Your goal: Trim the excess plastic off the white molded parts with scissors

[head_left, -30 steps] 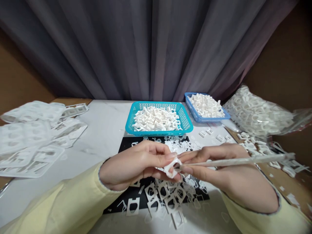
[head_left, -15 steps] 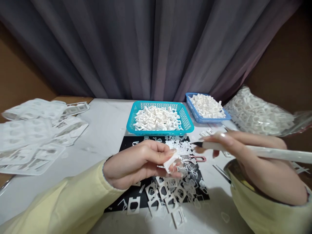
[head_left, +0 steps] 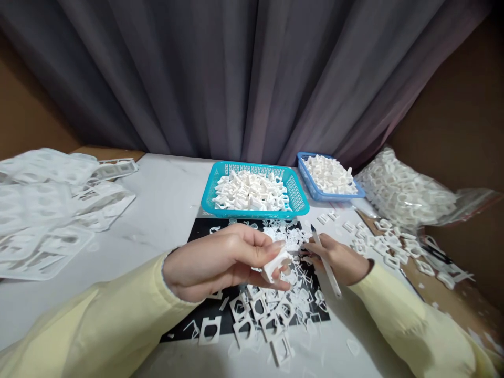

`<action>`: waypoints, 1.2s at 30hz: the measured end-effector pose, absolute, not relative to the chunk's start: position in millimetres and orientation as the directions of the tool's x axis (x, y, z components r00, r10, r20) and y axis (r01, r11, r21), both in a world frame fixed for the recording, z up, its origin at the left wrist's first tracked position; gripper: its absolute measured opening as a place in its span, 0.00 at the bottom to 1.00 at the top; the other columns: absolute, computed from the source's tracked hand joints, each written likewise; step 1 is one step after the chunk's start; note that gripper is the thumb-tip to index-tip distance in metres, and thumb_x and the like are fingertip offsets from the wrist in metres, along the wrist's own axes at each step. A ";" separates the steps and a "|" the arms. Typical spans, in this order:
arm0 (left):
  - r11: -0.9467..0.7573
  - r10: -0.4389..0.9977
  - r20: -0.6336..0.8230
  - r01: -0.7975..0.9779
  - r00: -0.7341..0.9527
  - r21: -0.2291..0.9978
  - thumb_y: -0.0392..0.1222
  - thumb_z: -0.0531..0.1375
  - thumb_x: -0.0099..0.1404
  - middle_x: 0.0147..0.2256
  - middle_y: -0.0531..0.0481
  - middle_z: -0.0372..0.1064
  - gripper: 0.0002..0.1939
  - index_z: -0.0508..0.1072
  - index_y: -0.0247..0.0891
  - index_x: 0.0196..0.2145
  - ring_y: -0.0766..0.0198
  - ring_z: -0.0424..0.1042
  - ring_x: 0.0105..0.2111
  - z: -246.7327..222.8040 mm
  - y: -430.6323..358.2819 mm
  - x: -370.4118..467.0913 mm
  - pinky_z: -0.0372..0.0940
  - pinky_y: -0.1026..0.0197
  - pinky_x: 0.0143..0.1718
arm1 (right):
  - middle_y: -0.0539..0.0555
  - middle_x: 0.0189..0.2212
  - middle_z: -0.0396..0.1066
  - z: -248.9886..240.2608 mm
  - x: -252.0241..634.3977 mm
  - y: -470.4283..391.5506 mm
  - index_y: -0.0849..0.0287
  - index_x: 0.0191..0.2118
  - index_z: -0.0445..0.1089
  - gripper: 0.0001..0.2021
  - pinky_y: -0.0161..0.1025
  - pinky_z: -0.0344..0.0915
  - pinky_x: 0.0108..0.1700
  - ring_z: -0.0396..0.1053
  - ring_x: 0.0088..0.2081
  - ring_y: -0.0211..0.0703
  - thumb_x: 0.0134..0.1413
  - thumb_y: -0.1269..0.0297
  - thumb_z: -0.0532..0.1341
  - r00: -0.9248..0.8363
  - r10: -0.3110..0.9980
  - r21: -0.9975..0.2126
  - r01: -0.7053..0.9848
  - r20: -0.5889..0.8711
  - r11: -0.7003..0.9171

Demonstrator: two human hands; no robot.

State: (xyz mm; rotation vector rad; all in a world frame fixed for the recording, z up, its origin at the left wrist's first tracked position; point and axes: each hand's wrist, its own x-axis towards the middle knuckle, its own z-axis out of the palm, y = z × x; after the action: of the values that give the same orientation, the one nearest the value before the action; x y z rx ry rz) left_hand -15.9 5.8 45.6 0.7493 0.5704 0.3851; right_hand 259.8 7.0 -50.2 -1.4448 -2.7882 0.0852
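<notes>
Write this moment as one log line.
left hand: pinching white piece | right hand: holding white pen-like tool | beyond: turquoise basket

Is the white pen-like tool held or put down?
Held: the white tool slants across the right hand, dark tip pointing forward.

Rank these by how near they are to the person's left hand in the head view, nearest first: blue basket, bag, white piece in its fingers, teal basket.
1. White piece: held in the left hand.
2. Teal basket: just beyond that hand.
3. Blue basket: farther back, to the right.
4. Bag: far right, past the blue basket.
</notes>
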 end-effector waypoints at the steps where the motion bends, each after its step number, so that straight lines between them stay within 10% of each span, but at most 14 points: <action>1: 0.678 0.508 -0.334 -0.130 0.794 0.724 0.34 0.58 0.61 0.24 0.50 0.64 0.12 0.69 0.29 0.21 0.69 0.66 0.28 45.7 5.7 -15.9 0.63 0.51 0.51 | 0.54 0.42 0.67 -50.7 260.8 5.9 0.60 0.46 0.65 0.11 0.41 0.68 0.40 0.68 0.38 0.38 0.61 0.62 0.55 -0.584 0.810 -0.051 0.811 -0.041 0.582; 13: 0.649 0.472 -0.314 -0.083 0.823 0.756 0.35 0.59 0.58 0.24 0.50 0.64 0.12 0.66 0.32 0.19 0.66 0.66 0.28 46.4 7.2 -15.7 0.61 0.52 0.49 | 0.56 0.47 0.65 -76.2 269.5 2.0 0.59 0.47 0.65 0.12 0.45 0.67 0.44 0.67 0.43 0.41 0.60 0.61 0.55 -0.552 0.826 -0.225 0.796 0.116 0.563; 19: 0.451 0.577 -0.303 0.013 0.759 0.893 0.41 0.60 0.59 0.27 0.49 0.65 0.13 0.66 0.35 0.20 0.59 0.68 0.37 51.0 4.8 -19.3 0.59 0.59 0.43 | 0.52 0.26 0.70 -28.3 266.1 -10.5 0.60 0.42 0.65 0.11 0.37 0.69 0.31 0.70 0.27 0.37 0.64 0.64 0.48 -0.398 0.874 -0.479 0.731 0.278 0.485; 22: 0.343 0.622 -0.257 0.037 0.740 0.939 0.43 0.60 0.59 0.27 0.51 0.66 0.13 0.66 0.36 0.20 0.63 0.66 0.34 52.0 3.7 -19.9 0.58 0.63 0.39 | 0.55 0.33 0.71 9.5 255.2 -32.2 0.59 0.49 0.63 0.12 0.33 0.67 0.24 0.70 0.26 0.37 0.63 0.65 0.49 -0.313 0.893 -0.544 0.711 0.323 0.446; 26: 0.303 0.635 -0.237 0.046 0.735 0.952 0.42 0.59 0.60 0.25 0.53 0.65 0.13 0.66 0.36 0.20 0.66 0.64 0.31 51.6 2.3 -18.7 0.56 0.65 0.35 | 0.50 0.31 0.72 46.7 236.2 -59.9 0.47 0.45 0.68 0.14 0.33 0.68 0.27 0.70 0.26 0.39 0.50 0.61 0.64 -0.325 0.848 -0.485 0.709 0.419 0.511; 36: 0.210 0.668 -0.230 0.117 0.708 0.971 0.39 0.59 0.59 0.24 0.55 0.63 0.11 0.66 0.36 0.21 0.68 0.61 0.28 54.6 -3.8 -17.6 0.54 0.65 0.31 | 0.48 0.32 0.76 52.2 209.4 -75.1 0.44 0.48 0.69 0.20 0.39 0.73 0.30 0.74 0.29 0.45 0.47 0.64 0.66 -0.312 0.765 -0.341 0.755 0.564 0.560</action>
State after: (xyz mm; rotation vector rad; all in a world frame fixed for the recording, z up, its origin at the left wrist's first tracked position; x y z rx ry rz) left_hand -17.6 -3.8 54.6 1.3280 0.7305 0.4339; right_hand 209.4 -75.1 52.2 -1.2141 -2.0958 0.0176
